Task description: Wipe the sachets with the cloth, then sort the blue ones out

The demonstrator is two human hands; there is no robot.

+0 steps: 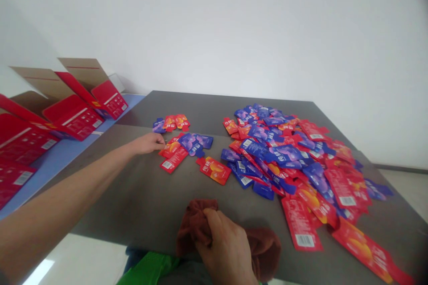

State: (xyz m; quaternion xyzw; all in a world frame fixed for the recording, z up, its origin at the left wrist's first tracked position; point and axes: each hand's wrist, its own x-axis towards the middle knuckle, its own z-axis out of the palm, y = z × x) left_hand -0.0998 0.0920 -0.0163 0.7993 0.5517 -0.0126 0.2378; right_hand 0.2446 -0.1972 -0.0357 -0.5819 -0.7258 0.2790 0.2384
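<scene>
My left hand [151,143] reaches across the dark table [133,196], its fingers closed at the left edge of a small group of red pouches [174,159] and blue pouches [194,143]. Whether it grips a pouch there is too small to tell. Near the table's front edge, my right hand [227,242] is wrapped round a bunched brown cloth [195,227], with part of the cloth spreading out to its right. A single red pouch [215,170] lies between the small group and a large mixed heap [284,153] on the right.
Open red cartons [72,116] with raised flaps stand in a row on a blue surface [65,160] at the left. Another few pouches [170,123] lie farther back. Loose red pouches [364,249] reach the right front. A white wall rises behind the table.
</scene>
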